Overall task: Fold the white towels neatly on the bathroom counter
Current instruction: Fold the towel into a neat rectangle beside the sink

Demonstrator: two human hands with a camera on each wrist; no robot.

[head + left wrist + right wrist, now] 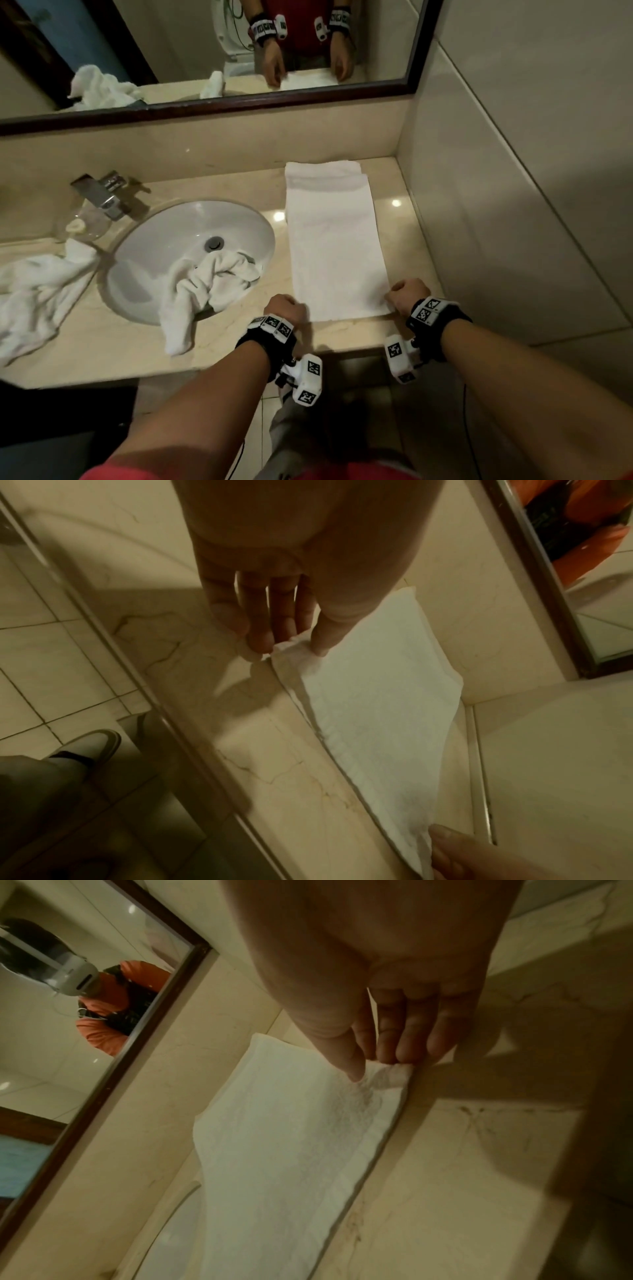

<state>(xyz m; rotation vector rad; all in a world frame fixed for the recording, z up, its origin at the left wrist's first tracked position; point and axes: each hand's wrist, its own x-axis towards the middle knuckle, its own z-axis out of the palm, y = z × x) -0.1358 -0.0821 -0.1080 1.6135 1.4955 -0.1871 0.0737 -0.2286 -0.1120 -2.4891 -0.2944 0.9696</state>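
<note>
A long white towel (334,240) lies flat as a narrow strip on the beige counter (397,219), right of the sink, running from the back wall to the front edge. My left hand (286,308) pinches its near left corner between thumb and fingers (260,642); the towel (377,710) stretches away from that grip. At the near right corner my right hand (407,294) pinches the towel (291,1150) too, thumb on top and fingers (404,1053) beneath the lifted corner. A crumpled white towel (205,287) hangs out of the sink. Another rumpled towel (37,291) lies at the counter's left.
The white sink basin (164,240) with a chrome faucet (102,195) takes up the counter's middle left. A clear glass (82,226) stands beside the faucet. A dark-framed mirror (239,99) runs along the back wall. A tiled wall (513,205) bounds the counter on the right.
</note>
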